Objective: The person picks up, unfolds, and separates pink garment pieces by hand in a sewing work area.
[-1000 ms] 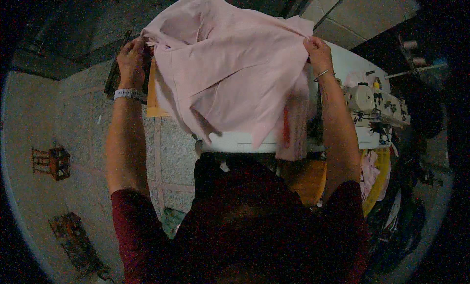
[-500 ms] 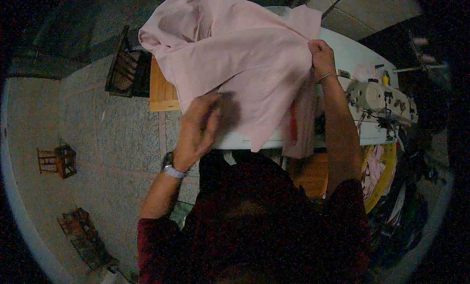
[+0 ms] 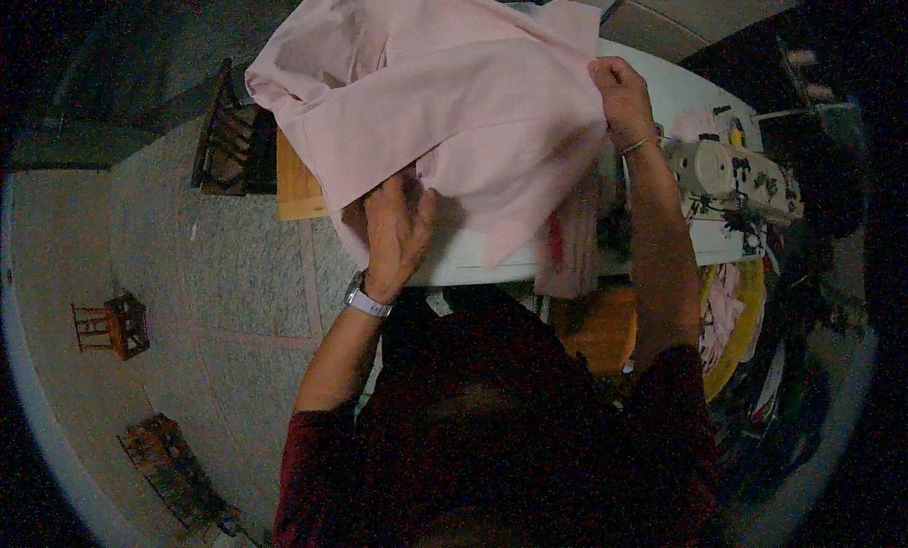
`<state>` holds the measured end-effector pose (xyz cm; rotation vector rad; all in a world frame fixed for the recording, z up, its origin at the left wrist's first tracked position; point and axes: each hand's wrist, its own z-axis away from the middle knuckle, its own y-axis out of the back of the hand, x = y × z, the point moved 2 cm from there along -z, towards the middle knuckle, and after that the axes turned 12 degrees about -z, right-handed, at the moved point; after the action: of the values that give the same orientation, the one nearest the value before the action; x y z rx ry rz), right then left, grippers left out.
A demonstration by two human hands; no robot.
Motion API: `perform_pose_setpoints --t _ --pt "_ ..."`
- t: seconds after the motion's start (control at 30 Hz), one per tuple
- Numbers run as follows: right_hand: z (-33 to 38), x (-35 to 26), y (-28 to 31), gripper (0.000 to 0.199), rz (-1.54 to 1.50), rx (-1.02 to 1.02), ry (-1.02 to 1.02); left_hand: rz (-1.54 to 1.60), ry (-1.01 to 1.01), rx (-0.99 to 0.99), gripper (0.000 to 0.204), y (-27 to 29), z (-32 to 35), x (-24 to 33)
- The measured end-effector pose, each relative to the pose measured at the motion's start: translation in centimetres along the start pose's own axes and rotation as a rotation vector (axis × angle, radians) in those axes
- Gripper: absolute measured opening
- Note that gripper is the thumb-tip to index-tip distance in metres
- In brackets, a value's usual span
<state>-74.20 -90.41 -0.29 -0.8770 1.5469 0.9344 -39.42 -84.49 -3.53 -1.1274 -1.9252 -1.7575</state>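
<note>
Pale pink fabric, rumpled, in overlapping folds

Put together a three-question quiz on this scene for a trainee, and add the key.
1. Multiple choice. What does the person's right hand grip?
A) a wooden chair
B) the edge of the pink garment
C) a yellow basket

2. True or false: the white sewing machine is to the right of the garment.

3. Fill in the blank: the watch with the pale band is worn on the person's ____ wrist.

Key
1. B
2. True
3. Left
</note>
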Motion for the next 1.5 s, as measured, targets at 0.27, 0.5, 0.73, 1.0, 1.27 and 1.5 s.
perform_pose_setpoints --t 0.27,0.5,0.73,1.0,1.27,1.5 --pt "0.8 1.1 -0.3 0.024 0.041 -0.070 0.011 0.558 0.358 -0.351 0.042 1.9 -0.8 3.4" --pt "1.6 1.2 -2.3 0.028 -0.314 -0.115 -0.117 0.584 0.373 -0.401 0.047 1.2 1.4 3.7" --pt "8.8 1.8 -4.5 0.036 0.028 -0.534 -0.405 0.671 0.450 -0.524 0.048 0.5 4.5 0.7" --pt "15.5 6.6 -5.8 0.033 -0.011 -0.595 -0.329 0.432 0.451 -0.502 0.064 1.1 6.4 1.0" --pt "17.6 7.4 -5.8 0.041 -0.485 -0.361 -0.410 0.532 0.493 -0.412 0.072 0.8 8.3 0.9" --pt "18.4 4.9 -6.1 0.041 -0.201 -0.547 -0.616 0.600 0.598 -0.481 0.066 -0.9 9.3 -1.8"
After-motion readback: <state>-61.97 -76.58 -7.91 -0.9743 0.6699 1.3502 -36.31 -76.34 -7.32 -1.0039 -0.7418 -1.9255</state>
